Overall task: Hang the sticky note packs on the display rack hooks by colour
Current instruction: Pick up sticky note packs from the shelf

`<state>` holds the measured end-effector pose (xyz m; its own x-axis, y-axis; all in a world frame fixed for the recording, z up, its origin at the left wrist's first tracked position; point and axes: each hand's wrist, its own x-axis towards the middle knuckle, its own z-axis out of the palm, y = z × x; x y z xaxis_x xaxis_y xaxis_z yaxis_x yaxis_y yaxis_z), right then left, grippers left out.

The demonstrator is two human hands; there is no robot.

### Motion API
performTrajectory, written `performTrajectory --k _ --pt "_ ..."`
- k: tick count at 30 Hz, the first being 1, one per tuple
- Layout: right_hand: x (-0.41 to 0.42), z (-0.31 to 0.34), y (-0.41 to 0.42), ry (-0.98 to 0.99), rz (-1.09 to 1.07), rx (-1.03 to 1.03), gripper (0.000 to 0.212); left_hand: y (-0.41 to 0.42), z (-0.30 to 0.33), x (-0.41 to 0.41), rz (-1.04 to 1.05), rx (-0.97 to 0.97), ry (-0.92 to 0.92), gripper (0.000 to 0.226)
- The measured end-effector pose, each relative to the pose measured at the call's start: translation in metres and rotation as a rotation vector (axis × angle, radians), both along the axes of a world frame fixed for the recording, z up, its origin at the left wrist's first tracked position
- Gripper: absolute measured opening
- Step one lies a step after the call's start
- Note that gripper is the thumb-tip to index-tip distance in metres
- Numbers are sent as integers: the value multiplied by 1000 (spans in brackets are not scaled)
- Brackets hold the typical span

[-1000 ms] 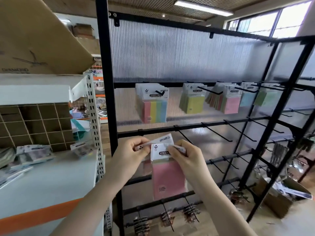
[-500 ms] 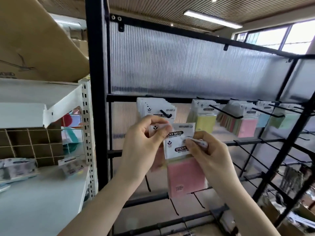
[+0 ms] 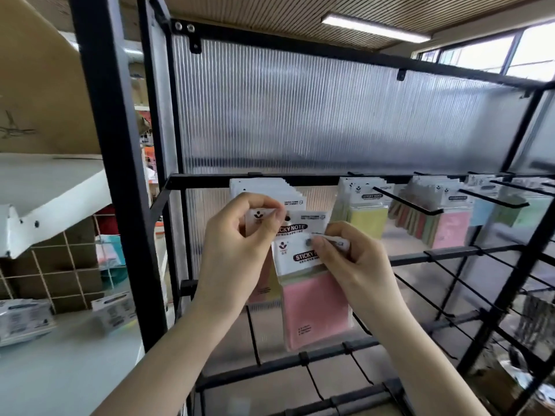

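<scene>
A pink sticky note pack (image 3: 315, 307) with a white header card hangs between my two hands in front of the black display rack (image 3: 300, 178). My right hand (image 3: 354, 265) pinches the header at its right edge. My left hand (image 3: 240, 250) pinches the white header of another pack (image 3: 259, 217), whose body is hidden behind the hand. Both are held at the leftmost top-row hook, where multicolour packs (image 3: 270, 190) hang. Further right hang yellow packs (image 3: 365, 219), pink packs (image 3: 450, 226), and blue packs (image 3: 482, 210) and green ones (image 3: 534, 211).
Long bare black hooks (image 3: 468, 283) stick out toward me from the lower bars. A white shelf unit (image 3: 54, 187) with a cardboard box (image 3: 39, 94) stands to the left. Wrapped packs (image 3: 24, 319) lie on its lower shelf.
Both hands have risen with the packs from the second bar up to the leftmost top-row hook. The view has moved closer to the rack and tilted upward.
</scene>
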<state>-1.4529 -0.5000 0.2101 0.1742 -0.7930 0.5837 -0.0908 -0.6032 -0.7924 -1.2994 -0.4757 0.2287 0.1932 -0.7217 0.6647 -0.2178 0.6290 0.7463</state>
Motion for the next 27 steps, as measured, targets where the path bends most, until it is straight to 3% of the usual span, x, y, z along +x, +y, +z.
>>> performTrajectory --k 6,15,19,23,27 --pt "-5 6 -15 2 101 -3 14 -1 1 -9 123 -62 20 10" --pt "-12 1 -36 86 171 42 3 -7 -7 -14 223 -4 17 17" --pt "-9 -6 -40 10 145 112 24 -16 -19 -9 443 -14 -24 25" --pt "-4 -11 -46 -28 25 83 25 -25 -33 -6 628 -92 -93 37" --pt "3 -12 -54 -5 25 85 26 -39 -44 -6 663 -56 -53 37"
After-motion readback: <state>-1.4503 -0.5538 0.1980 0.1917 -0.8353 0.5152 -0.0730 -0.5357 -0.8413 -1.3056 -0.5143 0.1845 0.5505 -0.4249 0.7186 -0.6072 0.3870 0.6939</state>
